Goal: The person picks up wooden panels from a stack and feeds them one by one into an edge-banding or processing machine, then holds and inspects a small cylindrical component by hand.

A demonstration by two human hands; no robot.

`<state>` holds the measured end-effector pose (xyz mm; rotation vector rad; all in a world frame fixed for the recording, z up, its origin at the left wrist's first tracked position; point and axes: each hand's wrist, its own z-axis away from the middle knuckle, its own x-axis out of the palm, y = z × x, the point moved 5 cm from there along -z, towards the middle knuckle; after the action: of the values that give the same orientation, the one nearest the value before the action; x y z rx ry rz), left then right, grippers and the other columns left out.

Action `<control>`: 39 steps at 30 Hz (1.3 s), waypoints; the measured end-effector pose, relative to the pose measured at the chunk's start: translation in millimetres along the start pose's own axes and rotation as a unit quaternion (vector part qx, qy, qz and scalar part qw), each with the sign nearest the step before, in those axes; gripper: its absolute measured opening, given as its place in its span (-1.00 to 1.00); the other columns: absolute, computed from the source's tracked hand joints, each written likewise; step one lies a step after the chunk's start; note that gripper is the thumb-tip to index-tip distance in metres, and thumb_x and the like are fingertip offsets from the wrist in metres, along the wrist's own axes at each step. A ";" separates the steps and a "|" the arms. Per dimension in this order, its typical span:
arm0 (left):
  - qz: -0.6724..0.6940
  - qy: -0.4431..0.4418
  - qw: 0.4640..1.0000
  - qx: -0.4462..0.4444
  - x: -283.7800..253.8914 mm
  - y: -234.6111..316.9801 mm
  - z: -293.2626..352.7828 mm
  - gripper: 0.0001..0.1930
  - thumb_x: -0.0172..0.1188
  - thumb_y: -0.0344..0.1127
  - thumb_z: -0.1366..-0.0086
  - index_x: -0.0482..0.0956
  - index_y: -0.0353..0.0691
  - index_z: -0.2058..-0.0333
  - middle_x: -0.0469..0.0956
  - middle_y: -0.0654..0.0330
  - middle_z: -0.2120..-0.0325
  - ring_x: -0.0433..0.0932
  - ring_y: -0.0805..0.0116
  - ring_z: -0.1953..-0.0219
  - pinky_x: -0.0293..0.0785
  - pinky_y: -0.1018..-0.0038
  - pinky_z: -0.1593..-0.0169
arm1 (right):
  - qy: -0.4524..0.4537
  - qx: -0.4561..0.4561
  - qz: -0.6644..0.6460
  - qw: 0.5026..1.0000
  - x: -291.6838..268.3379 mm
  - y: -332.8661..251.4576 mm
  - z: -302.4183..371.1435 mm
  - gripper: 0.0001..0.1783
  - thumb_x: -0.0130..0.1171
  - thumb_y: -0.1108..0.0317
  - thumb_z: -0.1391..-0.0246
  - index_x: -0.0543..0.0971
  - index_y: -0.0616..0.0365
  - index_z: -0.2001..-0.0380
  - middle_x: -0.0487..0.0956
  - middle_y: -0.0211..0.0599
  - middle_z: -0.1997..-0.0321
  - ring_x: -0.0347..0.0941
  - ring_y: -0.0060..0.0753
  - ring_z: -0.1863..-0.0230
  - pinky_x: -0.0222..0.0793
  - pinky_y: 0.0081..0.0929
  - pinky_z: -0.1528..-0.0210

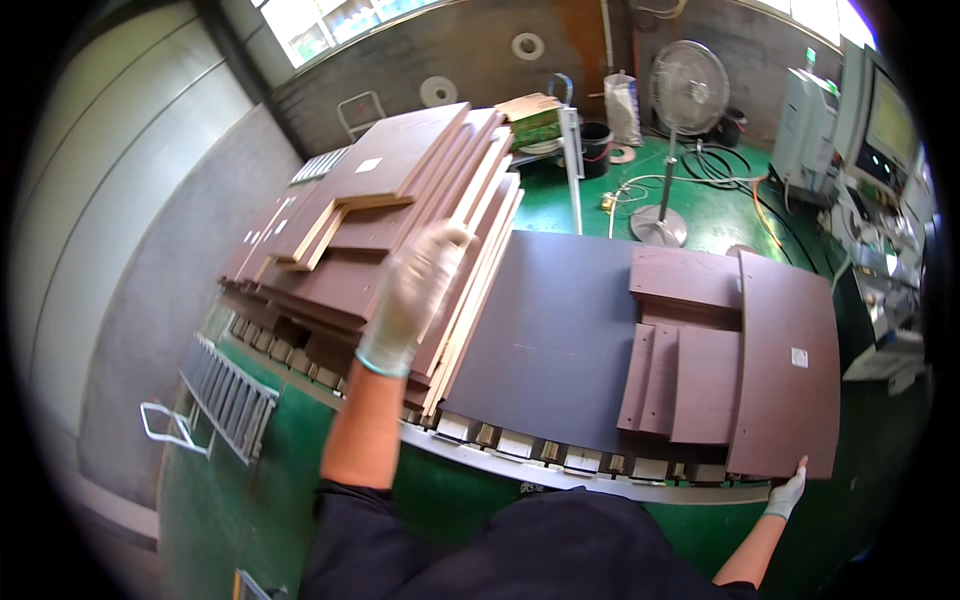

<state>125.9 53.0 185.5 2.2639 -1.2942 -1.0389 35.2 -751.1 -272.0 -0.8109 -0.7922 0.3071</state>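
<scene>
My left hand (418, 285), in a pale glove with a teal cuff, is raised in front of a tall stack of brown wood panels (330, 262). Motion smears its fingers, so their shape and any contact are hidden. At the far right, my gloved right hand (788, 492) grips the near edge of a large brown panel (785, 385), one bare fingertip showing at the edge. That panel carries a small white label and lies beside several smaller brown boards (708, 385). Under these boards is a wide dark grey panel (545, 335).
A roller conveyor (515, 445) runs below the panels. A ladder-like metal roller frame (228, 398) stands at left. Behind are a pedestal fan (690, 90), a black bucket (595, 148), cables on the green floor, and a machine with a screen (885, 115) at right.
</scene>
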 end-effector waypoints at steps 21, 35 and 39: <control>0.045 0.221 0.889 -0.400 -354.8 -285.0 87.2 -0.55 0.45 -0.06 -0.25 0.63 -0.33 0.11 0.61 0.15 0.13 0.47 0.33 -0.03 0.27 0.31 -0.23 | -0.346 -0.213 0.277 0.871 443.2 177.2 272.7 -0.57 0.02 0.58 -0.34 0.49 0.30 -0.25 0.62 -0.18 -0.10 0.56 -0.39 -0.08 0.44 -0.43 -0.24; 0.360 0.213 0.853 -0.312 -100.0 -19.1 126.8 -0.19 0.00 -0.45 -0.42 -0.26 -0.40 -0.49 0.21 -0.09 -0.35 0.34 0.08 -0.34 0.22 0.13 -0.43 | -0.566 0.099 0.130 0.808 641.0 224.6 491.3 -0.06 0.34 0.07 -0.26 0.10 0.24 -0.49 0.42 0.00 -0.28 0.48 -0.27 -0.19 0.59 -0.29 -0.08; 0.346 0.241 0.886 -0.195 -37.1 9.9 182.3 -0.37 0.04 -0.26 -0.45 0.10 -0.37 -0.38 0.37 -0.05 -0.18 0.41 0.20 -0.19 0.38 0.20 -0.24 | -0.501 0.164 0.111 0.843 618.7 191.5 484.4 -0.29 0.26 0.27 -0.28 0.26 0.25 -0.39 0.56 -0.15 -0.09 0.58 -0.40 0.02 0.62 -0.32 0.07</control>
<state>-25.3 91.3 83.7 1.4330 -1.3469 -0.3874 108.5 -41.4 108.9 -0.3644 -1.5683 1.1002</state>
